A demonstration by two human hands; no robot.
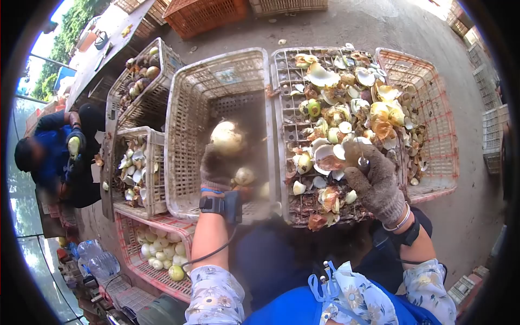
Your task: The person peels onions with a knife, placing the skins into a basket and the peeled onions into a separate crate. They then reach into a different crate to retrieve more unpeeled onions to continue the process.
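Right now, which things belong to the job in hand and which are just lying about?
In use: left hand, pale round peeled onion, beige plastic crate, right hand, crate of onion peels.
Lying about: orange plastic crate, clear plastic bottles.

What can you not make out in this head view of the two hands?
1. Head view: what the right hand grips; its glove hides it.
2. Head view: floor of the middle basket; shadow, the left hand and its onion cover it.
3. Head view: the person at left; blurred, near the lens rim.
4. Head view: crates at right; cut off by the edge.
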